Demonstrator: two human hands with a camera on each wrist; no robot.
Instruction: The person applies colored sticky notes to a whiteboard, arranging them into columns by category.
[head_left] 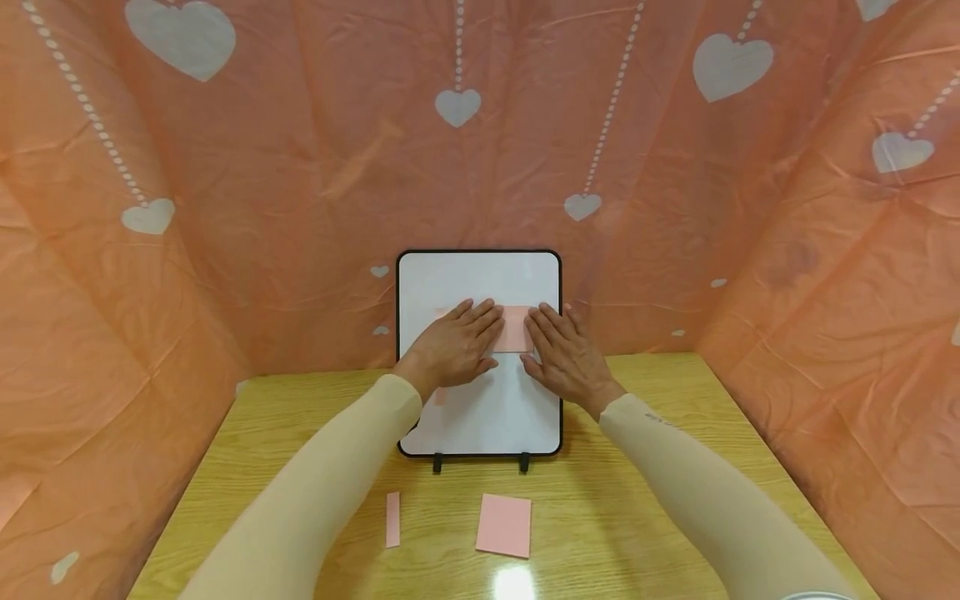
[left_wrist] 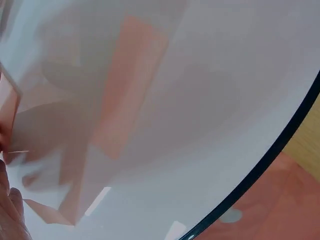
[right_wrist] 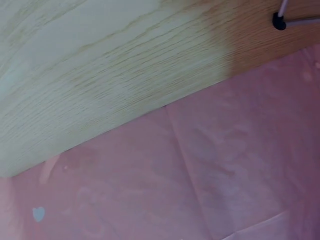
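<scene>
A whiteboard (head_left: 480, 433) with a black frame stands upright on the table. Across its middle lies a pink sticky note (head_left: 514, 329), with a hand at either side. The left hand (head_left: 459, 343) lies with straight fingers over the note's left part and covers it. At the note's right edge rest the straight fingertips of the right hand (head_left: 567, 357). In the left wrist view, a pink paper strip (left_wrist: 132, 87) is on the board's surface, and a bent pink strip (left_wrist: 52, 214) shows near the left fingers (left_wrist: 11, 215). The right hand is out of its own wrist view.
In front of the board, a pad of pink sticky notes (head_left: 504, 525) and a narrow pink strip (head_left: 393, 519) lie on the wooden table (head_left: 300, 467). Two black feet (head_left: 524, 462) hold the board. An orange curtain (head_left: 337, 192) with white hearts hangs behind and at both sides.
</scene>
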